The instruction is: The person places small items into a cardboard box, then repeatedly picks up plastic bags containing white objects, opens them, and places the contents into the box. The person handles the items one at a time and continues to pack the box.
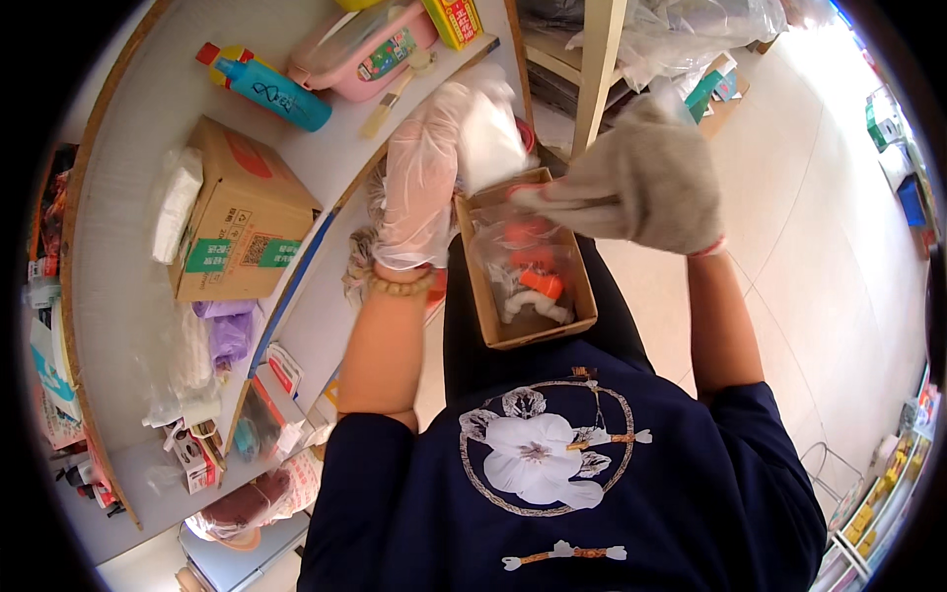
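Observation:
My left hand (426, 148), in a thin clear plastic glove, is at the shelf edge beside the box. It is closed against a blurred white, soft-looking thing (493, 143); its fingers are mostly hidden. My right hand (641, 187) wears a grey knitted work glove with a reddish cuff edge. Motion smears it, and its glove fingers reach over the far right rim of an open cardboard box (490, 314). That box rests over my dark-trousered legs. Inside are clear plastic wrapping, orange-red parts (541, 276) and a white curved pipe-like piece (538, 306).
Shelves at left carry a blue bottle (281, 96), a pink lidded container (360, 49), a brush (390, 99), a taped carton (237, 222) and purple bags (229, 331). A wooden post (599, 74) stands ahead. Tiled floor (809, 197) stretches to the right.

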### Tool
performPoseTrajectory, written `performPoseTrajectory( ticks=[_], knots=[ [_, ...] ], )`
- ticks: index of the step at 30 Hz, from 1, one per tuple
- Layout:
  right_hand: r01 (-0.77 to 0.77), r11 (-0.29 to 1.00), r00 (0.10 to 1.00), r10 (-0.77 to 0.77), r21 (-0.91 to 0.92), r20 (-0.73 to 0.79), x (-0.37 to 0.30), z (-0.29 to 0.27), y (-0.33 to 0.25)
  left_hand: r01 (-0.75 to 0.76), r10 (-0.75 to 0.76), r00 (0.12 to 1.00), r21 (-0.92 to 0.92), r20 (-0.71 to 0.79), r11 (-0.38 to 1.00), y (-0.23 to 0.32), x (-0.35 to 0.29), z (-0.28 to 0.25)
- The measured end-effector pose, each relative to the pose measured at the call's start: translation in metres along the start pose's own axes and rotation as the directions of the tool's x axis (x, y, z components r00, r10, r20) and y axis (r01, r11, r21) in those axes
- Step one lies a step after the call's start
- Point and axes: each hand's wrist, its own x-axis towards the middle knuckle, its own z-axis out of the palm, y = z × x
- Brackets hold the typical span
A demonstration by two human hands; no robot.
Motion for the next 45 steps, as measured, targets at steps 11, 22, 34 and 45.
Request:
performPoseTrajectory(
  ticks=[11, 22, 34, 45],
  knots=[
    [-0.226, 0.802, 0.733, 0.514, -0.553, 0.446, -0.065, 0.023, 0.032, -0.291, -0.192, 0.884, 0.823, 0.426, 0.488, -0.064, -0.009, -0.028],
    [-0.153, 0.981, 0.718, 0.196, -0.123, 0.668, -0.061, 0.027, -0.021, -0.271, -0.098, 0.922, 0.806, 0.374, 0.526, -0.072, -0.030, -0.035],
    [0.028, 0.999, 0.783, 0.002, -0.039, 0.622, -0.066, 0.031, -0.035, -0.322, -0.314, 0.876, 0.929, 0.365, 0.183, -0.073, -0.054, -0.038],
    [0.028, 0.994, 0.755, 0.050, -0.109, 0.654, -0.077, 0.037, -0.035, -0.166, 0.488, 0.837, 0.965, 0.246, -0.202, 0.100, -0.041, -0.106]
  ],
)
